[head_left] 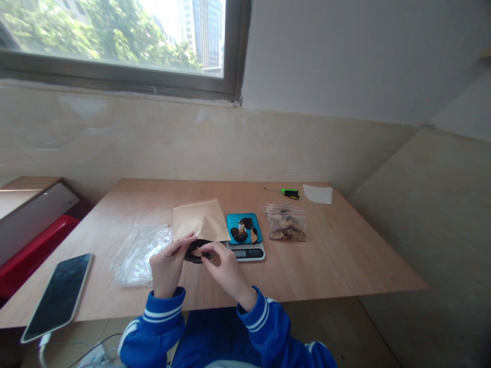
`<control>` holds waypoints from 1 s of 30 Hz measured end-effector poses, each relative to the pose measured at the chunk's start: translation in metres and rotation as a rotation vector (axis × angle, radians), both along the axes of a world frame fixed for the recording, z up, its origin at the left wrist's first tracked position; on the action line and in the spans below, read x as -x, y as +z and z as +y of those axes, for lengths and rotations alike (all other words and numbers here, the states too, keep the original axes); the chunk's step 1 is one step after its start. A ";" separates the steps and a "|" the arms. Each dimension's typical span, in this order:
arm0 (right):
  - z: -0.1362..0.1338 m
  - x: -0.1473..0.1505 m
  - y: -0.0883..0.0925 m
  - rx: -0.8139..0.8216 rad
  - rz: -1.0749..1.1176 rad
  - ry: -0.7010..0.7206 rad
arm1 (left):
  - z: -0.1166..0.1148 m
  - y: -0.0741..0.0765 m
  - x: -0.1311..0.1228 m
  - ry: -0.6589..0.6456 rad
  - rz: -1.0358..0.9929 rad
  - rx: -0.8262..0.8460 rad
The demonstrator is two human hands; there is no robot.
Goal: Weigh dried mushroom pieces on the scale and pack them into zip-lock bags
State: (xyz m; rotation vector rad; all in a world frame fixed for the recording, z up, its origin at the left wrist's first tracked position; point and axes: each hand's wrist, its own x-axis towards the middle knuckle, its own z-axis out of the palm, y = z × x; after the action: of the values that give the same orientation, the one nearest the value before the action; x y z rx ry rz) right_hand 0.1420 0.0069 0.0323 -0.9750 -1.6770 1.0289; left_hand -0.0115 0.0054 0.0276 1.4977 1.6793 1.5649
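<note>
My left hand (166,263) and my right hand (224,266) meet over a dark round mushroom (194,253) at the mouth of a brown paper bag (199,220) that lies on the wooden table (326,255). Both hands pinch the mushroom with curled fingers. Just right of them a small scale (245,236) with a blue top carries a few dark mushroom pieces (242,230). Blue sleeves with white stripes cover both wrists.
A clear zip bag of dried mushrooms (287,225) lies right of the scale. Crumpled clear plastic (140,250) lies to the left, with a phone (57,296) at the table's left edge. A green screwdriver (286,192) and white paper (318,194) sit at the back. Red bin (34,250) on the left.
</note>
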 end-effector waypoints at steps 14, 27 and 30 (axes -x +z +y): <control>0.086 -0.104 -0.008 0.046 0.052 -0.317 | 0.003 -0.005 0.004 0.017 0.034 -0.026; 0.108 -0.087 -0.022 -0.077 -0.382 -0.439 | 0.040 -0.040 0.018 -0.029 0.122 0.087; 0.092 -0.105 -0.015 -0.111 -0.365 -0.493 | 0.044 -0.048 0.020 -0.066 0.144 0.122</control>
State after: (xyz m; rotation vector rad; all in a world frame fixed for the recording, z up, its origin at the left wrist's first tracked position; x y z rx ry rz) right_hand 0.2471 0.0987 0.0170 -1.4719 -1.6332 0.4446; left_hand -0.0318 0.0496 -0.0203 1.6179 1.7507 1.3242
